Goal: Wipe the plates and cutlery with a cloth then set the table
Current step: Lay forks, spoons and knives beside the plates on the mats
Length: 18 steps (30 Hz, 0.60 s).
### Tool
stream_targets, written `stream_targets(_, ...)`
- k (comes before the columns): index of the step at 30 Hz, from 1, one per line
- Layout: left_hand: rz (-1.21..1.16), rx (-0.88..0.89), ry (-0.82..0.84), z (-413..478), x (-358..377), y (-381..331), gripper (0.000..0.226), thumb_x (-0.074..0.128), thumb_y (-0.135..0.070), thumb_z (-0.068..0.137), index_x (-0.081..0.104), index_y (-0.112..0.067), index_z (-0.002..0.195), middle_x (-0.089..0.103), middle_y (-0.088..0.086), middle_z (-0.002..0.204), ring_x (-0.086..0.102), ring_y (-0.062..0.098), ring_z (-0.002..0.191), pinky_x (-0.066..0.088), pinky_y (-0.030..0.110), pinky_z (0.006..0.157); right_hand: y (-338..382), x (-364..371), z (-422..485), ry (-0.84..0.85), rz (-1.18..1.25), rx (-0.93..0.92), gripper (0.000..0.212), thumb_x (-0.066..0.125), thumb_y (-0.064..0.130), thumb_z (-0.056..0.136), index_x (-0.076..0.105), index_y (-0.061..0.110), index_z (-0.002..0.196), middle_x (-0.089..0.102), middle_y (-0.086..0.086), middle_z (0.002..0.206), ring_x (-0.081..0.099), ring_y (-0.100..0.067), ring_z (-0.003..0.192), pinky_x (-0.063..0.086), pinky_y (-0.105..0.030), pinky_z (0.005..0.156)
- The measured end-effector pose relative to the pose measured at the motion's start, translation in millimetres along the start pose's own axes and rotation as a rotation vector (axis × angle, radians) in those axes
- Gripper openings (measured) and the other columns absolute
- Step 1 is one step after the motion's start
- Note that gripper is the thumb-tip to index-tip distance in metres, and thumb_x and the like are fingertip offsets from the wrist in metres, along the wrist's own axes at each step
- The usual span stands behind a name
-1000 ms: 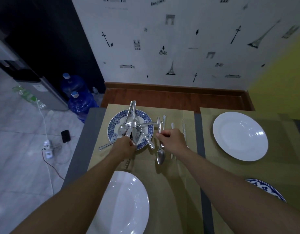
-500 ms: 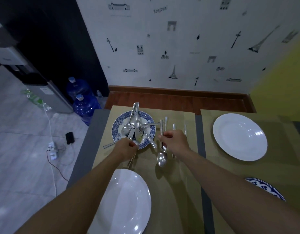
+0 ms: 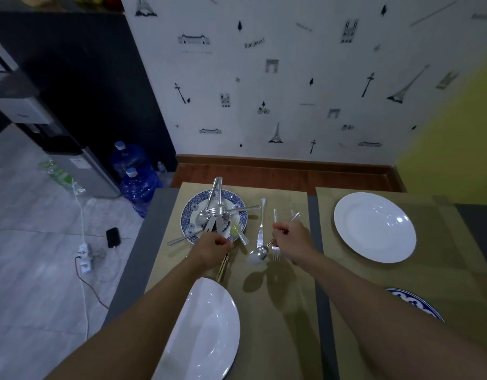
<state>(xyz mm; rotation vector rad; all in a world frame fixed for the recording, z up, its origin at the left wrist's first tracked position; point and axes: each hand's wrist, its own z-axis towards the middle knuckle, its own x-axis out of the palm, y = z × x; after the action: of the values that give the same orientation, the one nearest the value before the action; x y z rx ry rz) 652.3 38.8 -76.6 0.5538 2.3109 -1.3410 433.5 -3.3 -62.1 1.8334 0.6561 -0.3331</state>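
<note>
Two bare hands reach over the tabletop (image 3: pixel 139 250). The right hand (image 3: pixel 293 239) pinches the thin handle of a spoon (image 3: pixel 258 255), with fingers and thumb curled round it. The spoon is up in the air, above the left mat (image 3: pixel 278 311). Its round end hangs low to the left of the hand. The tip of its handle pokes out past the hand on the far side. The spoon's dark shadow lies on the mat below it.

The left hand (image 3: pixel 212 246) has a tight, curled grip. It is at the near edge of the blue plate (image 3: pixel 188 215). Thin gold handles (image 3: pixel 223 267) stick out under this hand and point at the near white plate (image 3: pixel 204 333). The hand holds them, but I cannot tell what kind of cutlery they are.

The blue plate sits at the far left of the mat. A pile of cutlery (image 3: pixel 214 213) lies on it, all crossed over, and some handles stick out past the rim. A knife (image 3: pixel 261 229) lies flat on the mat, just right of the blue plate. A fork (image 3: pixel 276 252) lies beside the knife, partly under the right hand, with its prongs toward the person.

The near white plate is at the near end of the mat, between the two arms. A far white plate (image 3: pixel 374 226) sits on the right mat (image 3: pixel 401 275). A second blue plate (image 3: pixel 417 303) peeks out behind the right arm, on the same mat.

On the floor to the left stand two big blue water bottles (image 3: pixel 138 187). A phone (image 3: pixel 112 237) and a white plug strip (image 3: pixel 84 253) lie there too.
</note>
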Motion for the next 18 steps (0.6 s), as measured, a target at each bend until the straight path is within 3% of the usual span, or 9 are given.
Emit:
stream_targets(2, -0.013, -0.009, -0.002, -6, 4, -3, 0.027, 0.065, -0.017, 0.095, 0.069, 0.005, 0.079, 0.055, 0.012, 0.066, 0.052, 0.019, 0.062, 0.046, 0.032, 0.063, -5, -6, -6, 0.027, -0.070, 0.005, 0.018, 0.057, 0.012, 0.096, 0.069, 0.026, 0.098, 0.065, 0.000, 0.092, 0.061, -0.014, 0.084, 0.048, -0.020, 0.066)
stream_targets(4, -0.022, -0.012, -0.008, -11, 9, -4, 0.027, 0.065, -0.016, 0.094, 0.069, 0.008, 0.084, 0.056, 0.013, 0.068, 0.052, 0.019, 0.063, 0.047, 0.031, 0.063, -12, -13, -12, 0.027, -0.124, 0.019, 0.014, 0.060, 0.011, 0.092, 0.066, 0.019, 0.083, 0.064, 0.001, 0.082, 0.059, -0.016, 0.077, 0.041, -0.021, 0.060)
stream_targets(5, -0.023, -0.012, -0.012, -13, 12, -6, 0.027, 0.065, -0.017, 0.093, 0.069, 0.009, 0.085, 0.056, 0.013, 0.069, 0.053, 0.019, 0.064, 0.047, 0.031, 0.064, -16, -17, -15, 0.029, -0.133, 0.022, 0.009, 0.064, 0.011, 0.091, 0.072, 0.014, 0.090, 0.069, -0.002, 0.087, 0.064, -0.019, 0.083, 0.045, -0.025, 0.065)
stream_targets(7, -0.042, -0.027, -0.023, -19, 18, -11, 0.026, 0.064, -0.016, 0.094, 0.069, 0.007, 0.086, 0.057, 0.012, 0.069, 0.054, 0.019, 0.064, 0.048, 0.030, 0.063, -24, -23, -20, 0.044, -0.126, 0.023, 0.021, 0.069, 0.010, 0.090, 0.075, 0.010, 0.110, 0.074, -0.007, 0.103, 0.068, -0.023, 0.098, 0.052, -0.030, 0.079)
stream_targets(9, -0.074, -0.039, -0.033, -25, 27, -14, 0.023, 0.064, -0.016, 0.094, 0.070, 0.005, 0.086, 0.058, 0.011, 0.069, 0.054, 0.018, 0.063, 0.049, 0.028, 0.060, -31, -28, -25, 0.026, -0.080, 0.045, 0.032, 0.070, 0.008, 0.089, 0.072, 0.007, 0.120, 0.075, -0.009, 0.105, 0.070, -0.024, 0.098, 0.057, -0.036, 0.087)
stream_targets(13, -0.178, -0.079, -0.010, -42, 51, -22, 0.017, 0.064, -0.011, 0.095, 0.070, -0.004, 0.081, 0.062, 0.010, 0.072, 0.057, 0.017, 0.062, 0.053, 0.026, 0.056, -46, -39, -35, -0.046, 0.151, 0.083, 0.029, 0.071, 0.006, 0.092, 0.071, 0.007, 0.121, 0.072, -0.002, 0.094, 0.068, -0.008, 0.075, 0.058, -0.028, 0.079)
stream_targets(18, -0.226, -0.098, 0.036, -59, 76, -40, 0.012, 0.064, -0.011, 0.096, 0.068, -0.002, 0.089, 0.063, 0.014, 0.079, 0.057, 0.017, 0.061, 0.053, 0.024, 0.054, -54, -46, -48, -0.074, 0.326, 0.088, 0.030, 0.079, 0.005, 0.086, 0.074, 0.015, 0.113, 0.075, -0.005, 0.099, 0.074, -0.023, 0.093, 0.063, -0.039, 0.086)
